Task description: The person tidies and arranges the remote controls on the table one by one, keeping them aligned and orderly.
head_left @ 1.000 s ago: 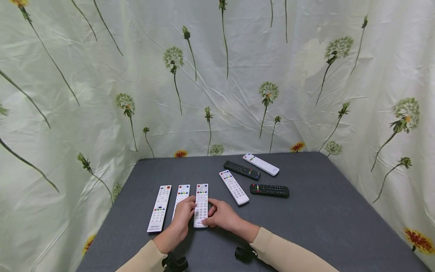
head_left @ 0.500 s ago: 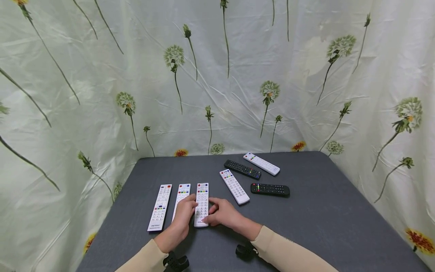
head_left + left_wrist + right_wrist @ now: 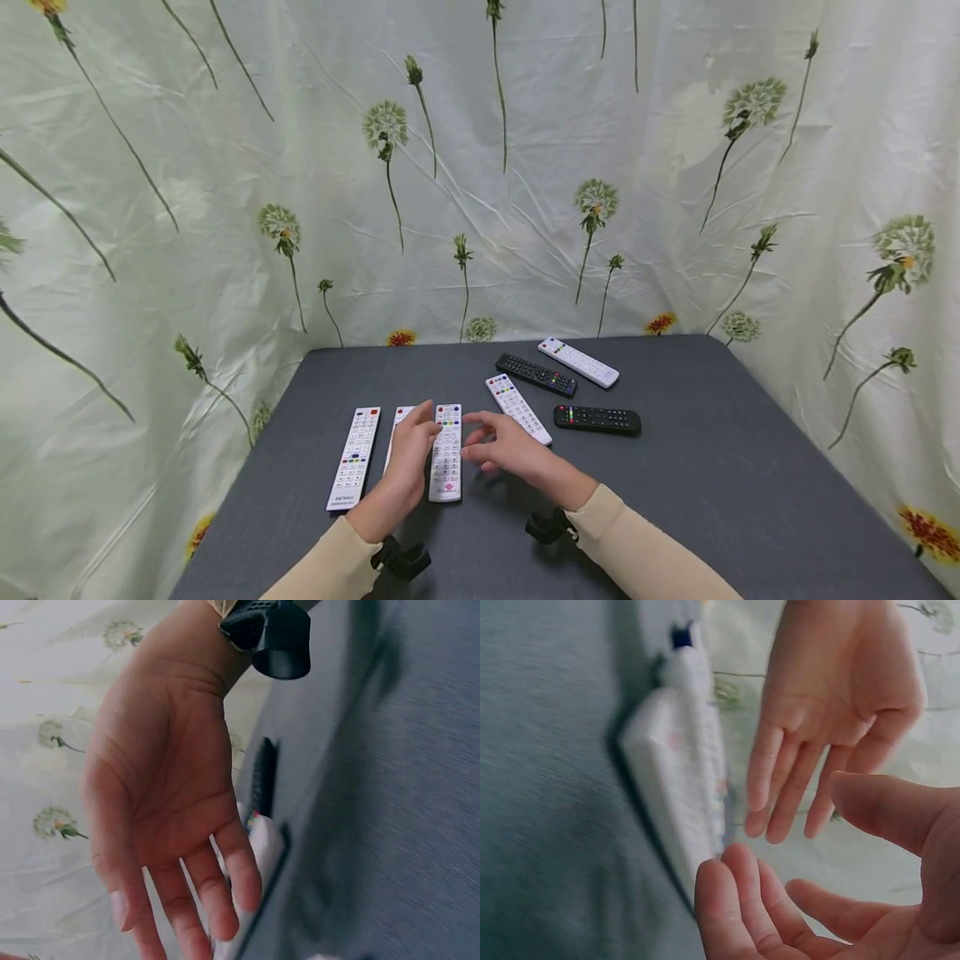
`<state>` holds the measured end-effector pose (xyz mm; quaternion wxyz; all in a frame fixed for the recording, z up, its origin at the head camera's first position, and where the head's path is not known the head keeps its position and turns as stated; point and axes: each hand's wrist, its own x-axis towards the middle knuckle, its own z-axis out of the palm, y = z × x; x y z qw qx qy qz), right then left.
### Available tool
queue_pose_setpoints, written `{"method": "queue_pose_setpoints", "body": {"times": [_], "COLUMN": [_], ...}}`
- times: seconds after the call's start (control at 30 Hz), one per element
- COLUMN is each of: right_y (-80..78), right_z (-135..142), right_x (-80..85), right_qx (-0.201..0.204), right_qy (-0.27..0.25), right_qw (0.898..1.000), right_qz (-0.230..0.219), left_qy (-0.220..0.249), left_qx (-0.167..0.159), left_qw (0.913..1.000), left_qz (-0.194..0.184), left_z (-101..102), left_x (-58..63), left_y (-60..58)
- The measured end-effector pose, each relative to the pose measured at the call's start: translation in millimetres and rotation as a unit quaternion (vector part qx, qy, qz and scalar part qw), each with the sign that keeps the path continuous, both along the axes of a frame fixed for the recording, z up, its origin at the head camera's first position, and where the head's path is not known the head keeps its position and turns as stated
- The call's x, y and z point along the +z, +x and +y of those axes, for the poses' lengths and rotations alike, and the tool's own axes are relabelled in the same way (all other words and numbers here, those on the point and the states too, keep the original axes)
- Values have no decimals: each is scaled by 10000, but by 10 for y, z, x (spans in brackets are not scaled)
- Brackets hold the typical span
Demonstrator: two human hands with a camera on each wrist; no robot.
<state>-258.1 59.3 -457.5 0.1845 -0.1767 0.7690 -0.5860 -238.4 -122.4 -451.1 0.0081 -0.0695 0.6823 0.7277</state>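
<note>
A white remote control (image 3: 447,462) lies upright in line on the dark table between my two hands, its buttons facing up. My left hand (image 3: 407,454) hovers at its left edge with fingers extended, partly covering a second white remote (image 3: 402,415). Just to the right, my right hand (image 3: 508,450) holds nothing, its fingers loosely bent and parted from the thumb. In the left wrist view the left palm (image 3: 176,772) faces the camera with straight fingers. The right wrist view shows the right fingers (image 3: 720,907) beside a blurred white remote (image 3: 667,765).
A longer white remote (image 3: 354,458) lies at the left of the row. To the right are a slanted white remote (image 3: 516,406), two black remotes (image 3: 536,374) and a far white remote (image 3: 577,362). A flowered curtain (image 3: 480,167) hangs behind the table (image 3: 712,483).
Both hands have let go of the middle white remote, rising up and forward from its sides. The remote stays in place, and its lower end now shows.
</note>
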Motion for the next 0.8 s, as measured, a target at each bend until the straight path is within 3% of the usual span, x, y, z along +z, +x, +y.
{"method": "queue_pose_setpoints", "body": {"times": [0.3,0.53,0.8], "right_y": [-108,-232,-387], "right_z": [218,365,564], "right_x": [143,171,86], "right_qx": [-403,-931,-1374], "right_qy": [227,371,506], "right_qw": [9975,9930,9882], "right_qz": [539,625,451], "left_qy": [443,858,1398], "left_qx": [-94,-285,-441], "left_qw": [9989,9958,9865], "left_qz": [155,-146,-735], "left_z": [297,533,714], "left_x": [113,78,-17], "left_y": [-65,-119,-275]}}
